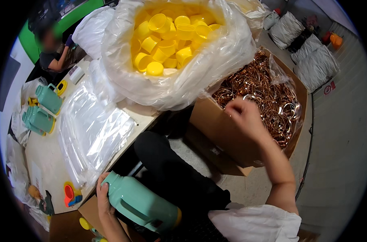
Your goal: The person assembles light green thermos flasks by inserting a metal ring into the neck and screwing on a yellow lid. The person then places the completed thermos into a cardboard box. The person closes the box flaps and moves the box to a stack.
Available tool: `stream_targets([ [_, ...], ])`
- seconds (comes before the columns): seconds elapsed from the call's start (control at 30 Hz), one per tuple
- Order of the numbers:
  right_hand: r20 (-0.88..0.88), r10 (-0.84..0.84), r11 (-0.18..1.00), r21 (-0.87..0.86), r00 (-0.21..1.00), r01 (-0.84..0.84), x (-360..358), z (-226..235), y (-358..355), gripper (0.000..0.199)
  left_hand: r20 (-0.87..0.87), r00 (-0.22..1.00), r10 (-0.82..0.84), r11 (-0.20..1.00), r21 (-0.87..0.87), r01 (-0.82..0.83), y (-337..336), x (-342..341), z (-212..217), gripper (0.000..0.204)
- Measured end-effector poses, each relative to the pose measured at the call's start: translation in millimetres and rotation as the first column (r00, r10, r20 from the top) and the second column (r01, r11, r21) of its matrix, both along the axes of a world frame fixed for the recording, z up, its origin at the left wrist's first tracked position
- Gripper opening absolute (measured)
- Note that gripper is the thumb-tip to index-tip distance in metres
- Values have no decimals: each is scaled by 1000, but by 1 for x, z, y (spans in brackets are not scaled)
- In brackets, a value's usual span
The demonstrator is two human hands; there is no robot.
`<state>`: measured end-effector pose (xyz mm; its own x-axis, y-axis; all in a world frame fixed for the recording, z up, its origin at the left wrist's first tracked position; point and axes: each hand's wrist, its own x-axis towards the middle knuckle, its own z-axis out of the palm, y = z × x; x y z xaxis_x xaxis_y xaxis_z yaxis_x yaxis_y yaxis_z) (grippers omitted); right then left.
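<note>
My left hand [104,195] grips a mint-green thermos jug [141,201] by its neck end. The jug lies tilted across my lap, its side handle facing up and its yellow base to the right. Over the near edge of a cardboard box [222,131], my right hand [245,115] is closed with its fingers curled. Whatever it may hold is hidden or too small to tell. Inside the box lies a tangled heap of copper-coloured metal rings [286,90], with silvery ones among them.
A large plastic bag [115,52] of yellow cups [166,48] stands on the table [42,161]. Clear plastic bags [90,129] lie nearby. Several green jugs [50,99] stand at the left. A co-worker [52,52] sits at the far left. White sacks [316,64] lie at the far right.
</note>
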<state>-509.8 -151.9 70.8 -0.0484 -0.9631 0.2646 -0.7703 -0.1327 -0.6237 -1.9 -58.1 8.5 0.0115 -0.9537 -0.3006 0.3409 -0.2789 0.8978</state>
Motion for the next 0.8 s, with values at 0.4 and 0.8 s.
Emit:
stream_targets([
  [0.4,-453,183,972,214,873,-93,-64,-64,-67,16,127,987,94,995,28,-98,13,10,-14,44],
  [0.8,-52,72,886,-456,996,-88,63,17,-36,7,142,984,109,994,-6,-110,18,11,-25,43],
])
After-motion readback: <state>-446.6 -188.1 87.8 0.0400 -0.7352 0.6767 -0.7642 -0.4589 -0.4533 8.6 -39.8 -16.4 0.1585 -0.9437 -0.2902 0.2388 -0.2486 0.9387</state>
